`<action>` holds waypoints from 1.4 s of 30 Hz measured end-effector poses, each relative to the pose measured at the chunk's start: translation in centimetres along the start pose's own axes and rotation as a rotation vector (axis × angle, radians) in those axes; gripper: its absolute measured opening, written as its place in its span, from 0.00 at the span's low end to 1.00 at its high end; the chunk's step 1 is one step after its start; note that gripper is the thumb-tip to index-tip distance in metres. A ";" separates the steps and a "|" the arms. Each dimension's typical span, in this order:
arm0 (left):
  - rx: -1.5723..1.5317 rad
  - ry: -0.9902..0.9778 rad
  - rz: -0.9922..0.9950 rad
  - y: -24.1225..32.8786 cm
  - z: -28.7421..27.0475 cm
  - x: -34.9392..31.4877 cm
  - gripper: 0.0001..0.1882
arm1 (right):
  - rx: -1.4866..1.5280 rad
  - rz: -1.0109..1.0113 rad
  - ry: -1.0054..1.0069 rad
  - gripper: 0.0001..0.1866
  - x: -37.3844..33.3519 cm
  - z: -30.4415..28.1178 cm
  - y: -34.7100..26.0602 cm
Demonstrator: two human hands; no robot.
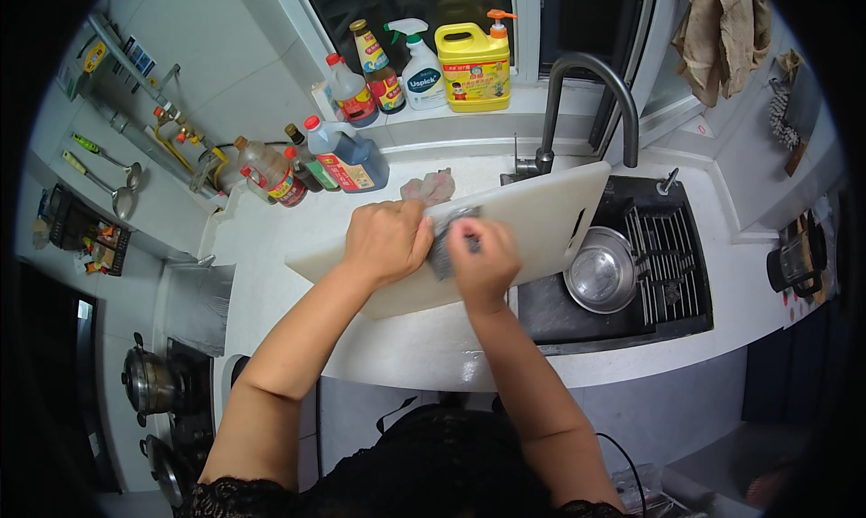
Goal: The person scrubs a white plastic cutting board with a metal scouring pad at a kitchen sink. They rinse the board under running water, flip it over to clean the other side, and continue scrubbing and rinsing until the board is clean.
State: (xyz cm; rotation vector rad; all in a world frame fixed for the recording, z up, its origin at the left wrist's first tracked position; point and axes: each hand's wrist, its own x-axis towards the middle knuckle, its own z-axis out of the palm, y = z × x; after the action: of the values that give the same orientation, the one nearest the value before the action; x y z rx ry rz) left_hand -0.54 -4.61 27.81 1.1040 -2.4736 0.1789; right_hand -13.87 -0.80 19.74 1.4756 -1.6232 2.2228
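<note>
A white cutting board point(532, 216) with a slot near one end stands tilted on its long edge, its right end reaching over the sink. My left hand point(383, 238) is closed over the board's upper edge, left of its middle. Against the board's near face, my right hand point(485, 258) has its fingers closed on a crumpled grey cloth point(444, 245), blurred and partly covered by the fingers. Whether it is a cloth or a scouring pad is hard to tell. Behind the board lies a pinkish rag point(428, 186) on the counter.
Right of the board is a black sink point(550, 324) with a steel bowl point(600, 270) and a drying rack point(672, 270) under a dark faucet point(586, 63). Sauce bottles point(347, 162), a spray bottle point(422, 72) and a yellow pump jug point(475, 67) line the back. Pots point(149, 383) stand at left.
</note>
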 end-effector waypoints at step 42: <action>-0.064 -0.030 0.154 3.0 -1.5 -0.6 0.15 | 0.007 0.121 0.101 0.12 9.0 -15.1 9.1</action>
State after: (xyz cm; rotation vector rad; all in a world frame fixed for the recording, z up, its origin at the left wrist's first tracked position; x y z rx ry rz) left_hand -1.86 -1.74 29.07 0.8964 -2.5726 0.1283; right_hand -33.48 2.03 19.07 1.2764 -1.7184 2.3251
